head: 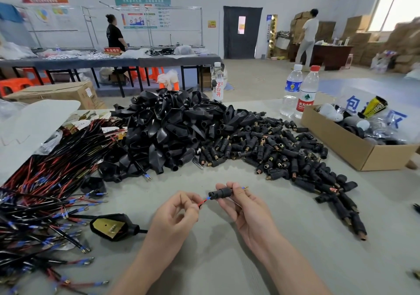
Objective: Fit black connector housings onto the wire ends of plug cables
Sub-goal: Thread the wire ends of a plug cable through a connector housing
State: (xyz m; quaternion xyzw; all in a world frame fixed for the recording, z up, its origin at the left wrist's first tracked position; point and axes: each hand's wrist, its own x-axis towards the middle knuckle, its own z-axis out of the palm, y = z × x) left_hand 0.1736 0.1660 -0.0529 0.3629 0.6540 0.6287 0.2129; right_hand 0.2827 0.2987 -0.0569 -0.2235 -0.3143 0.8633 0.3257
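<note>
My right hand point(244, 206) pinches a small black connector housing point(220, 193) above the table, in front of me. A red wire with a blue sleeve point(204, 201) runs into the housing's left end, and my left hand point(179, 213) pinches that wire just left of it. A blue-sleeved metal tip point(244, 187) sticks out past my right fingers. The cable's black plug cover point(113, 226), brass plate up, lies on the table to the left of my left hand.
A heap of black plug covers point(168, 131) and a spread of small black housings point(284, 156) fill the table's middle. Red and black cables point(45, 194) lie at the left. A cardboard box point(354, 145) and two water bottles point(300, 90) stand at the right.
</note>
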